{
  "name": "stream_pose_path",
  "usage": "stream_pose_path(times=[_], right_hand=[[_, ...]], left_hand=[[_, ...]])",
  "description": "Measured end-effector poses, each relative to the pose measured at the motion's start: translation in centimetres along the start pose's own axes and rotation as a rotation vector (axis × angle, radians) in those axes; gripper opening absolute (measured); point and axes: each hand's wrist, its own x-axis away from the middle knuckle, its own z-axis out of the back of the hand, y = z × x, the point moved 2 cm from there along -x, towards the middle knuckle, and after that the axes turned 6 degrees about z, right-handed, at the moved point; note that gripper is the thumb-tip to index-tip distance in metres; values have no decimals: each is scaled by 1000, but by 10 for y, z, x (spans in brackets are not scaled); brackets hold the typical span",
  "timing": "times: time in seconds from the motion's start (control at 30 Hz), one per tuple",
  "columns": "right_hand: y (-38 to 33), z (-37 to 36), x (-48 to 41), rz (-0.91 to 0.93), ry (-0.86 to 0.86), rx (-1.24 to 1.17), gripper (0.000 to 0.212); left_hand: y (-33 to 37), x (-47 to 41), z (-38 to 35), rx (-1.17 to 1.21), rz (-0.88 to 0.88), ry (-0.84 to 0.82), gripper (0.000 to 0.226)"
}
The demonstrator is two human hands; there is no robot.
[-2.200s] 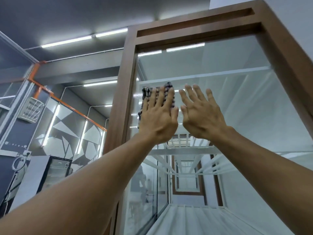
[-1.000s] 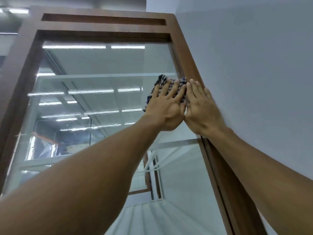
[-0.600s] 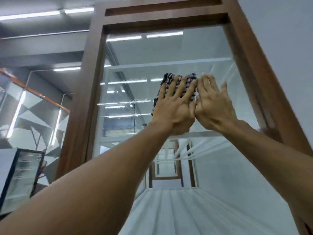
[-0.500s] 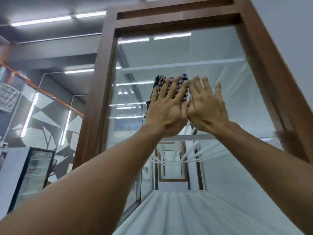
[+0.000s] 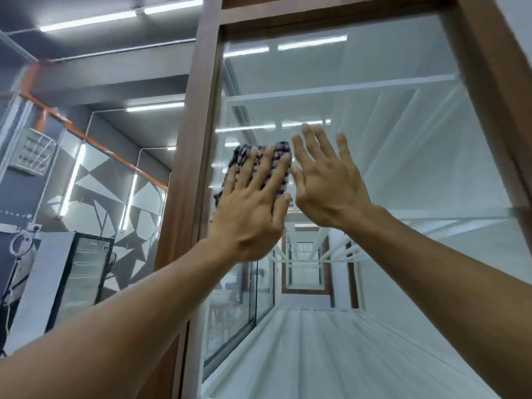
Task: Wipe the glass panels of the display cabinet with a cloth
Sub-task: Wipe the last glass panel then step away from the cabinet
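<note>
— Fingers point(image 5: 266, 165) of the left hand point(image 5: 247, 217): how do they lie?
— Straight and a little spread, pressed flat on the cloth point(image 5: 241, 154); nothing is curled round it, the palm and fingers pin it to the glass.
— And where is the cloth?
— On the front glass panel point(image 5: 388, 168) of the cabinet, near the panel's left edge, just beside the wooden frame point(image 5: 187, 168); it is dark with purple and pale checks, folded to a pad, and shows above and between the fingers.
— The right hand point(image 5: 328, 191)?
— Just beside the left one, thumb close to the cloth's right edge; its fingers point(image 5: 313, 145) are straight and fanned, holding nothing; the tips are blurred, so I cannot tell whether they touch the glass.
— What lies behind the panel?
— A glass shelf point(image 5: 345, 89) crosses above the hands; more shelves and white surfaces run on below.
— And round the cabinet?
— To the left a glass-doored cooler point(image 5: 80, 277) stands low down; behind it a wall point(image 5: 95, 182) with grey and white triangles, topped by an orange beam point(image 5: 95, 142); tube lights point(image 5: 121, 15) glow on the grey ceiling.
</note>
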Motion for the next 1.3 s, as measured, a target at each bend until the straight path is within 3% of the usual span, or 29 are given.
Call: stream_pose_path(times=[0.17,0.33,0.5,0.6,0.7,0.83,0.97,1.17,1.3], right_hand=[[35,9,32,-60,7,8,67],[82,24,55,-161,9,28,67],[128,38,82,-202,-9,72,67],[140,45,89,-213,26,160,70],[158,52,103,-290,34,241,68],[167,54,116,-324,95,186,67],[177,58,126,-391,234,5,65],[190,59,155,-336,284,-100,66],[178,55,153,-310,224,66,66]], left_hand=[[31,-40,2,52,79,-4,68],[65,-14,-15,-13,-161,-57,67],[114,-63,-16,30,-13,-22,65],[165,-52,-29,25,-197,-59,65],[170,-47,-35,-3,-293,-91,64],[197,-83,-31,8,-182,-57,64],[249,-92,-44,-11,-295,-71,64],[266,-69,-59,37,-438,-97,64],[243,-46,-58,66,-424,-90,63]])
